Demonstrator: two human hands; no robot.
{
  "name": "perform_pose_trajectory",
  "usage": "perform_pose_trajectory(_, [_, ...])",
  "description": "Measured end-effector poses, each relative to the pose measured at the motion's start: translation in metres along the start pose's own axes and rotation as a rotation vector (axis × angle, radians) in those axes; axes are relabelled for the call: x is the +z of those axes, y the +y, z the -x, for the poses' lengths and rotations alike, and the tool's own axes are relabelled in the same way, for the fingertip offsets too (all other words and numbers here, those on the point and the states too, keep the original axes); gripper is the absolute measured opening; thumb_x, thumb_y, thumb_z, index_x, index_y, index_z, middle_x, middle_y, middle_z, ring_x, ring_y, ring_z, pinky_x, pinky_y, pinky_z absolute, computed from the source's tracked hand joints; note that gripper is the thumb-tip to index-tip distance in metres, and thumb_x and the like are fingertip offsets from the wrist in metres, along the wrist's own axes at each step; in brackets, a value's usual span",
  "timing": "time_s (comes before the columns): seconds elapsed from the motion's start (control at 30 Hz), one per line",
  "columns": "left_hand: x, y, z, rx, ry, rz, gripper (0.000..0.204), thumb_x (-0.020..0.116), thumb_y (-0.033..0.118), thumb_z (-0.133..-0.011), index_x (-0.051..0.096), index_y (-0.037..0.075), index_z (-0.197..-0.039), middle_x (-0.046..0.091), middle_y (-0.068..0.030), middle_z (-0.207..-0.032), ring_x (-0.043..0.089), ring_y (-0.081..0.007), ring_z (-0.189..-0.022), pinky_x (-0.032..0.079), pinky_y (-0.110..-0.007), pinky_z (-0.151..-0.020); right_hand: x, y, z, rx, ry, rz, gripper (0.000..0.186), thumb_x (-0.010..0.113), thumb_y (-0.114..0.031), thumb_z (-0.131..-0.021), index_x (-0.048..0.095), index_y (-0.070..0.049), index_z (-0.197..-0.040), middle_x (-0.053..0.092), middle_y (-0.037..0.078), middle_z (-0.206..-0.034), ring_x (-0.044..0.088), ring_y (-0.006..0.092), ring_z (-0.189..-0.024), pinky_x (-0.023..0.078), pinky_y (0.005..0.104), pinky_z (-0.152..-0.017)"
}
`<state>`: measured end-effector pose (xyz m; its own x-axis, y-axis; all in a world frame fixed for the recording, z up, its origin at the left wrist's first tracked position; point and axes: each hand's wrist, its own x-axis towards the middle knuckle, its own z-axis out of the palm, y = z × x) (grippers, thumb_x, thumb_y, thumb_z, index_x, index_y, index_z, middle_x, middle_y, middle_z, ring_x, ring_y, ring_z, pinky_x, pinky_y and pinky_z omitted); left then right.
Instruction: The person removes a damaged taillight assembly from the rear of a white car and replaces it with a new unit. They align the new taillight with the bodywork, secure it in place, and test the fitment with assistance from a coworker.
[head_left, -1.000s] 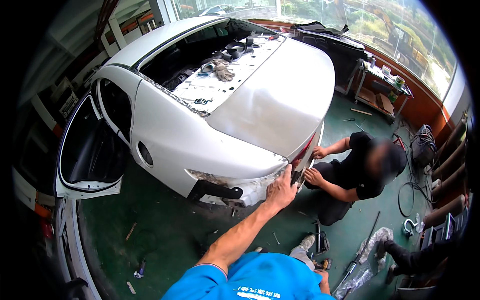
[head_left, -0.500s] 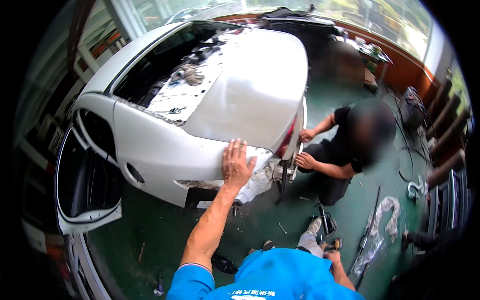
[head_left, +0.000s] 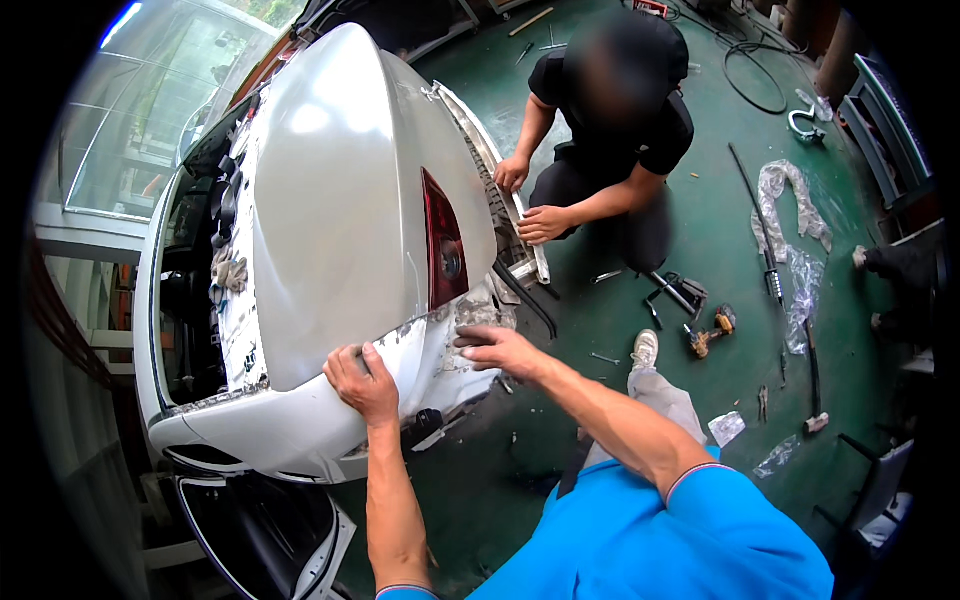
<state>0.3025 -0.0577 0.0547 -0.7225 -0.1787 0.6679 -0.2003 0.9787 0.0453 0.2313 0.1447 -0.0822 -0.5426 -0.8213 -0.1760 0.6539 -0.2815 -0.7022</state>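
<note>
While L hand [head_left: 362, 384] stays on car [head_left: 325, 240], R hand [head_left: 500, 351] now nr taillight [head_left: 441, 243].

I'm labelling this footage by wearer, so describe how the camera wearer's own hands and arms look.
The left hand and right hand are ungloved, and no watch or bracelet shows at either wrist. The forearms are uncovered below short, bright blue sleeves, whose cuffs are edged with thin striped trim.
</note>
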Motion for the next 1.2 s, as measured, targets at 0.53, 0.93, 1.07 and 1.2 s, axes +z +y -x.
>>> perform_pose_trajectory(0.53, [0.002,-0.008,0.004,-0.081,-0.124,-0.035,0.015,0.059,0.013,-0.091,0.055,-0.001,-0.094,0.054,-0.0177,-0.096,0.05,-0.0345,-0.091,0.041,-0.047,-0.085,0.054,-0.006,-0.071,0.039,-0.114,-0.758,0.064,0.08,-0.011,-0.079,0.054,0.006,-0.135,0.063,0.011,-0.13,0.056,0.0215,-0.123,0.04,0.0354,-0.109])
perform_pose_trajectory(0.93, [-0.009,-0.014,0.013,-0.021,-0.241,0.103,0.016,0.055,0.004,-0.094,0.059,-0.005,-0.107,0.052,-0.0156,-0.11,0.054,-0.0266,-0.098,0.047,-0.04,-0.088,0.06,0.024,-0.088,-0.116,-0.135,-0.709,0.06,0.084,-0.015,-0.079,0.06,0.009,-0.128,0.069,0.012,-0.119,0.064,0.0185,-0.111,0.047,0.0328,-0.102])
perform_pose_trajectory(1.07, [-0.01,-0.02,0.016,-0.013,-0.29,0.107,0.019,0.053,0.007,-0.095,0.058,-0.005,-0.11,0.049,-0.0158,-0.114,0.053,-0.0256,-0.098,0.047,-0.039,-0.088,0.058,0.022,-0.091,-0.161,-0.164,-0.603,0.061,0.085,-0.017,-0.078,0.061,0.008,-0.128,0.07,0.011,-0.118,0.064,0.0178,-0.109,0.048,0.0324,-0.099])
perform_pose_trajectory(1.2, [-0.009,-0.016,0.015,-0.013,-0.308,0.065,0.022,0.052,0.01,-0.097,0.056,-0.005,-0.111,0.047,-0.0152,-0.113,0.052,-0.0248,-0.099,0.046,-0.038,-0.09,0.053,0.031,-0.099,-0.184,-0.22,-0.544,0.06,0.086,-0.019,-0.077,0.063,0.005,-0.127,0.07,0.01,-0.116,0.064,0.0169,-0.107,0.048,0.0315,-0.097])
